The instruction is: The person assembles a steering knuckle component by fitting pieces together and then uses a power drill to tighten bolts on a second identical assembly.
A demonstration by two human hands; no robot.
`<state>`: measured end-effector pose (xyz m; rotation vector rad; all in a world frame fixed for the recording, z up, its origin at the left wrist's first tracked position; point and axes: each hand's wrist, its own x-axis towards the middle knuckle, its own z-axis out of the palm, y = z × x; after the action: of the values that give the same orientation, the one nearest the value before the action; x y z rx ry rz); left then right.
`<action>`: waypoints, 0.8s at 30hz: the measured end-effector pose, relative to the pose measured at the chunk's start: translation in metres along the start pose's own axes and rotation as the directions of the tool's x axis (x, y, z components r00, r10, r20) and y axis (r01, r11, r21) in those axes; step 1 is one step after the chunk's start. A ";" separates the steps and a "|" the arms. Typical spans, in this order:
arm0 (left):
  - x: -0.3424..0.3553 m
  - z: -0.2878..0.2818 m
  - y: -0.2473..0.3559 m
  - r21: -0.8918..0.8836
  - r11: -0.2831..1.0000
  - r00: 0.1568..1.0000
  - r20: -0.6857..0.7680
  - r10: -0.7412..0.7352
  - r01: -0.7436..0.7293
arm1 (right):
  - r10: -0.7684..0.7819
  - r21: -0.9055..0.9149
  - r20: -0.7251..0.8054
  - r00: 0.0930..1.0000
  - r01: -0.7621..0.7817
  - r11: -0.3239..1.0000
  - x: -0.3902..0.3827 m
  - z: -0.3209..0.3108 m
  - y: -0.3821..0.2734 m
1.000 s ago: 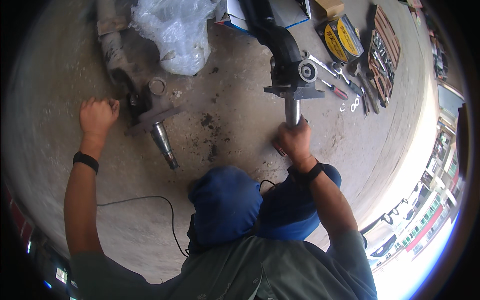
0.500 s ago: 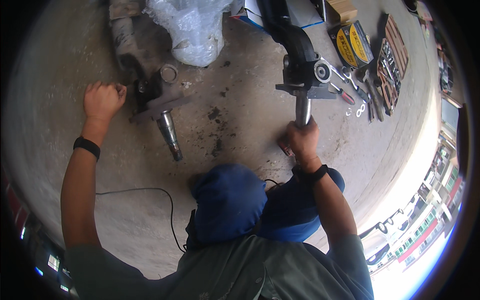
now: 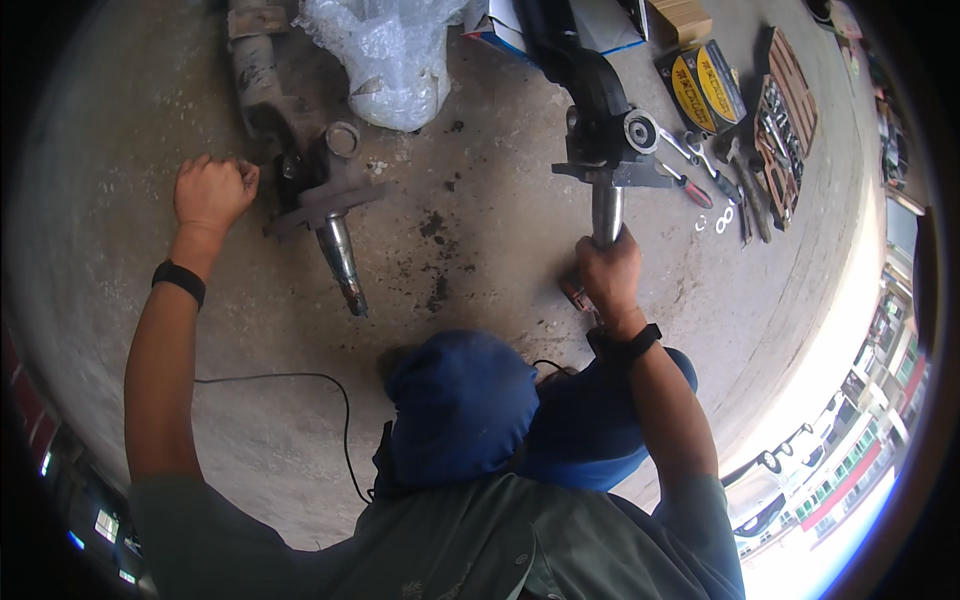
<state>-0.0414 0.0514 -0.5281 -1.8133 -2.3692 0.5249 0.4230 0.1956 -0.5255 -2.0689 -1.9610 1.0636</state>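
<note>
My right hand (image 3: 610,270) is wrapped around the bright metal spindle (image 3: 607,212) of a black axle end (image 3: 600,130), which comes in from the far edge. The axle end has a round ringed boss and a flat flange. My left hand (image 3: 214,194) is a closed fist, held just left of a worn, rusty axle end (image 3: 310,195). The palm is hidden, so I cannot make out anything inside it. A worn, shiny spindle (image 3: 341,264) points from that part towards me. Beside my right wrist is a small dark red object (image 3: 577,292), partly covered by the hand.
A bubble-wrapped part (image 3: 395,70) lies at the far middle. To the right are a black and yellow box (image 3: 702,88), a cardboard box (image 3: 680,20), a hammer (image 3: 752,185), a red-handled screwdriver (image 3: 690,190), and an open socket set (image 3: 783,130). A thin cable (image 3: 340,400) runs along the floor.
The view has shifted slightly. The black axle end's boss sits a little farther away than before. My right hand keeps its grip on the spindle, and my left fist stays closed.
</note>
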 end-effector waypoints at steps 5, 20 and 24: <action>-0.001 0.005 -0.001 0.009 1.000 1.000 -0.010 0.002 -0.002 | 0.013 0.018 0.035 0.999 -0.014 1.000 0.000 -0.002 -0.002; -0.003 0.005 -0.008 0.052 0.999 0.999 0.048 0.006 -0.008 | 0.000 0.050 0.023 1.000 -0.001 0.999 -0.001 -0.001 -0.009; 0.003 0.001 -0.002 0.086 0.996 0.997 0.071 -0.011 0.005 | -0.052 0.078 -0.039 0.998 0.055 0.995 0.001 0.002 0.004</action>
<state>-0.0442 0.0538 -0.5289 -1.7763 -2.3588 0.6911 0.4252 0.1946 -0.5298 -1.9704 -1.9137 1.0667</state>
